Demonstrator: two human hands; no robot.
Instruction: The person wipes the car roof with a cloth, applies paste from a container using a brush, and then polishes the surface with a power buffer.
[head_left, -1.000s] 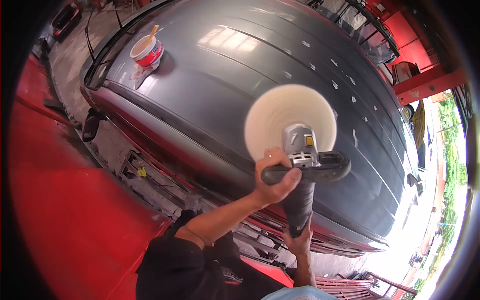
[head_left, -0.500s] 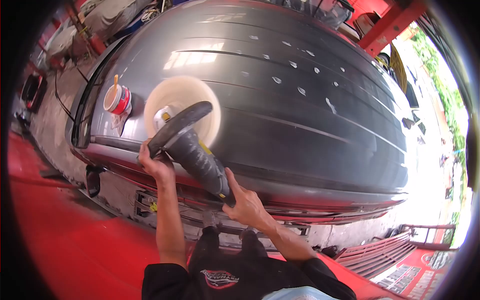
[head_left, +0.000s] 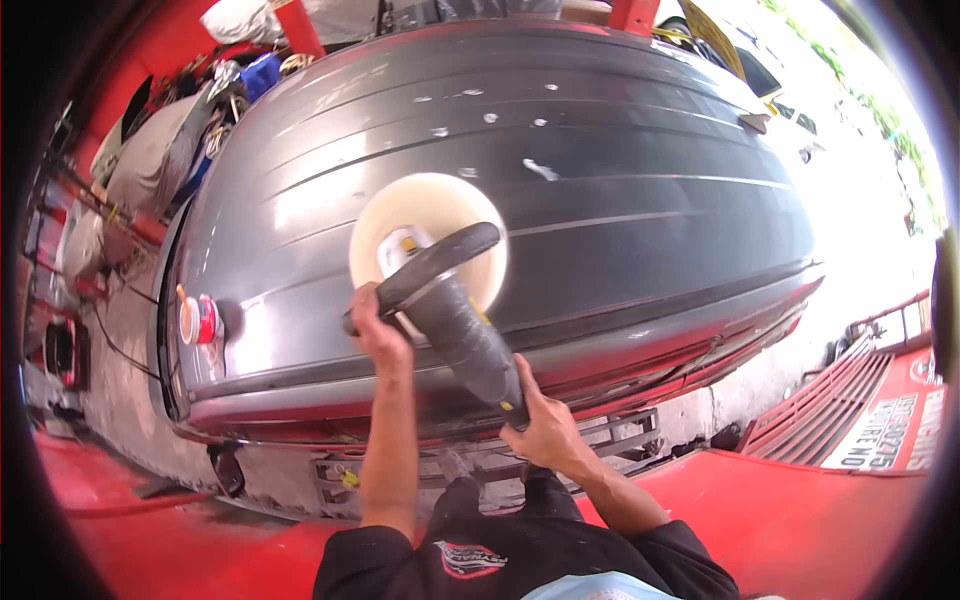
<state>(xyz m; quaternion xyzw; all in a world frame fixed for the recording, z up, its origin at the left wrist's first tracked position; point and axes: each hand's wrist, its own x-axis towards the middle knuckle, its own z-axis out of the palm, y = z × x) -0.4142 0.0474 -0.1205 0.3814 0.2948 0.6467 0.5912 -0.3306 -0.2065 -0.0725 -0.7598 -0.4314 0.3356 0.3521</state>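
Note:
I hold a rotary polisher [head_left: 462, 330] over the grey car roof [head_left: 620, 200]. Its cream foam pad [head_left: 425, 215] lies flat on the roof near the middle. My left hand [head_left: 375, 325] grips the black loop handle at the tool's head. My right hand [head_left: 535, 425] grips the rear end of the dark body. White dabs of compound [head_left: 540, 170] dot the roof beyond the pad.
A red and white tub [head_left: 198, 320] stands on the roof at the left near the windshield edge. The car sits between red platforms [head_left: 800, 500], with a drop to the concrete floor below the roof's near edge. Covered items lie at the upper left.
The view has swung, so the tub now appears farther left. The pad has slid along the roof away from the tub toward the middle. Both hands keep their grip.

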